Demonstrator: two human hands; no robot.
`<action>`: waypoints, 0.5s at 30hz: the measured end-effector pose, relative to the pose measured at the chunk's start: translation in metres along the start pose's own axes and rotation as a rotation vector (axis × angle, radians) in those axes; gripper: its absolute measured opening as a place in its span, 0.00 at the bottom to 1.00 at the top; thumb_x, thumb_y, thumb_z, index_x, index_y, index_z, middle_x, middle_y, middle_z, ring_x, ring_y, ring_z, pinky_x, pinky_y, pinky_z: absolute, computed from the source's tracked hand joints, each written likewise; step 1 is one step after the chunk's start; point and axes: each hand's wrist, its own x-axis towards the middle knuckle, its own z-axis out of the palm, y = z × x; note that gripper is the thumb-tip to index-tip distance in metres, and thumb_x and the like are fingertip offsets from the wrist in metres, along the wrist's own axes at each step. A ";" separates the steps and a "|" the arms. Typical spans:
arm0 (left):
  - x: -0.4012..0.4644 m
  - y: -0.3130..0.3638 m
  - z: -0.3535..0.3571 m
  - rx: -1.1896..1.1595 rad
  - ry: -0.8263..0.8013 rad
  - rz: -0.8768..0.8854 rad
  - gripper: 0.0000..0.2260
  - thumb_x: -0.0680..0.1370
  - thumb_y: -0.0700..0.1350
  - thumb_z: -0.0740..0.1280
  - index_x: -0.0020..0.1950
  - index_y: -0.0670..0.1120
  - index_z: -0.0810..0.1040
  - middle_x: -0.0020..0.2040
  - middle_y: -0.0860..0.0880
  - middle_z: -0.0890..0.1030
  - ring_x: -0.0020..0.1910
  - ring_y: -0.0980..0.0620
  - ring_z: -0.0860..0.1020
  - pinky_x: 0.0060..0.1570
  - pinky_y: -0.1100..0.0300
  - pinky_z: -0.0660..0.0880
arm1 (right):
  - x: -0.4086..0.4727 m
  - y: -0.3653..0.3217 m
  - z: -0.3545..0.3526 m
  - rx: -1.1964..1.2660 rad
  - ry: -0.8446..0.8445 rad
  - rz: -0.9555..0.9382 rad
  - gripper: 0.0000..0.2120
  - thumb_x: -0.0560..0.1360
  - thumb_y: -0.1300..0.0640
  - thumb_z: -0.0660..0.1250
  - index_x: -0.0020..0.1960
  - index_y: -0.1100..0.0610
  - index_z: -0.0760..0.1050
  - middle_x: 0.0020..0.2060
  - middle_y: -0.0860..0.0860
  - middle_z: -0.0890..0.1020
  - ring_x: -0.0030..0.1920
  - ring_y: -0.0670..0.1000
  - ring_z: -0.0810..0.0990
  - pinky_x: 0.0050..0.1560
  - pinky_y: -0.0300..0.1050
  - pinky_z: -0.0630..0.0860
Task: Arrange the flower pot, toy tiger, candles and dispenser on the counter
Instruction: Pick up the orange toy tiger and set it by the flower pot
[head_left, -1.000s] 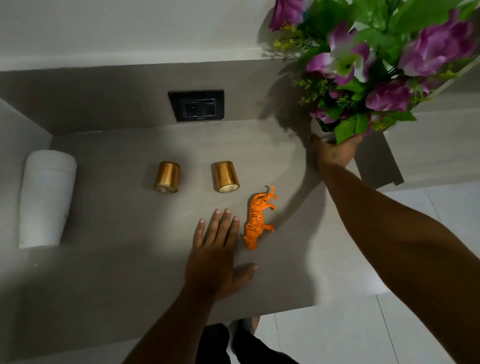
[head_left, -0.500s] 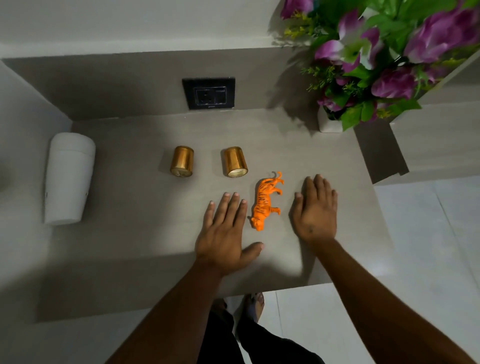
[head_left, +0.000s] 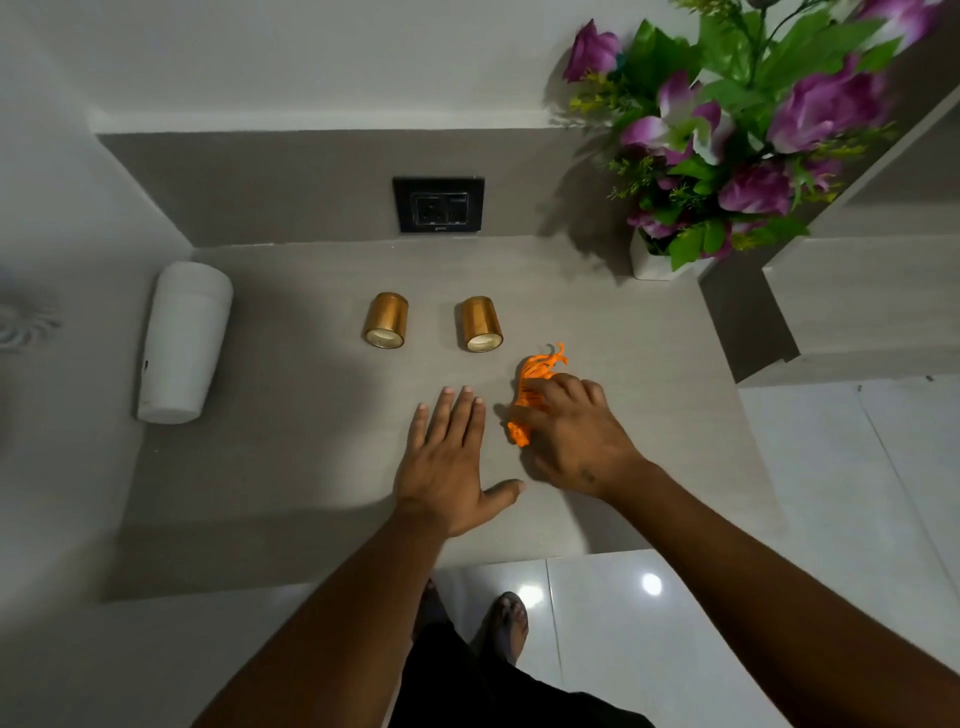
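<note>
An orange toy tiger (head_left: 535, 375) lies on the grey counter (head_left: 311, 467), and my right hand (head_left: 566, 436) has its fingers closed around the tiger's middle. My left hand (head_left: 449, 462) rests flat on the counter just left of the tiger, fingers apart, holding nothing. Two gold candles (head_left: 385, 320) (head_left: 481, 325) stand side by side behind my hands. A white dispenser (head_left: 182, 340) stands at the counter's left end. The white flower pot (head_left: 649, 265) with purple flowers (head_left: 753, 130) stands at the back right corner.
A black wall socket (head_left: 439, 204) sits in the back wall behind the candles. A raised grey ledge (head_left: 857, 306) borders the counter on the right. The counter's front edge drops to a white tiled floor (head_left: 727, 597), where a foot shows.
My right hand let go of the flower pot at the back right, came down flat beside the tiger, then closed on the tiger. My left hand stayed flat.
</note>
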 end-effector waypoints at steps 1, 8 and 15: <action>0.000 0.000 0.001 -0.005 0.006 -0.005 0.51 0.73 0.79 0.43 0.83 0.45 0.45 0.84 0.44 0.45 0.82 0.44 0.38 0.80 0.39 0.42 | 0.005 0.001 0.000 -0.041 -0.026 -0.006 0.26 0.72 0.45 0.68 0.70 0.44 0.74 0.68 0.56 0.72 0.65 0.61 0.70 0.59 0.55 0.64; 0.001 0.000 0.001 -0.030 0.032 -0.001 0.49 0.74 0.79 0.45 0.83 0.45 0.45 0.84 0.45 0.45 0.82 0.44 0.39 0.80 0.39 0.44 | 0.018 0.008 0.002 -0.044 0.031 -0.012 0.17 0.75 0.49 0.66 0.63 0.51 0.78 0.62 0.59 0.75 0.55 0.64 0.75 0.50 0.54 0.73; 0.003 -0.001 0.002 -0.033 0.025 -0.008 0.49 0.74 0.78 0.45 0.83 0.46 0.43 0.84 0.45 0.43 0.82 0.44 0.38 0.80 0.38 0.44 | 0.003 0.022 0.013 0.414 0.409 0.362 0.15 0.76 0.56 0.68 0.60 0.58 0.72 0.58 0.56 0.74 0.46 0.61 0.78 0.41 0.53 0.76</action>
